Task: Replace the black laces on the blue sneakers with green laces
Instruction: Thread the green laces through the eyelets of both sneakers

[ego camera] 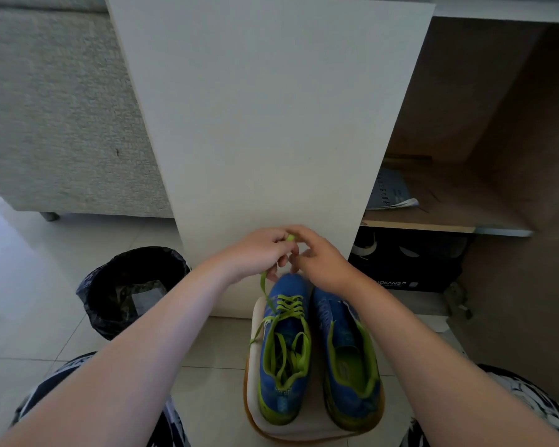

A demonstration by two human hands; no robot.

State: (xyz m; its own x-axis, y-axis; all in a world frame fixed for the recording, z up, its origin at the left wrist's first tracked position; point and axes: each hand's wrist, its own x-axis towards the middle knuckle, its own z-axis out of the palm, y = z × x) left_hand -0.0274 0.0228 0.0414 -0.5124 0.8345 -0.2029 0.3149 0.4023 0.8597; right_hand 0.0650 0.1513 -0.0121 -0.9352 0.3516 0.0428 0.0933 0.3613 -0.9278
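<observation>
The two blue sneakers (349,359) stand on a low white stool (304,430), and above the left toe the left hand (259,256) grips the green lace (265,285), probably soft and limp, while the right hand (320,262) pinches its stiffer end (290,237), the best hold.

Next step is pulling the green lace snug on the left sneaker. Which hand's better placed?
Left, probably. The green lace rises from the sneaker on its left side straight into the left hand; the right hand only meets its tip.
</observation>
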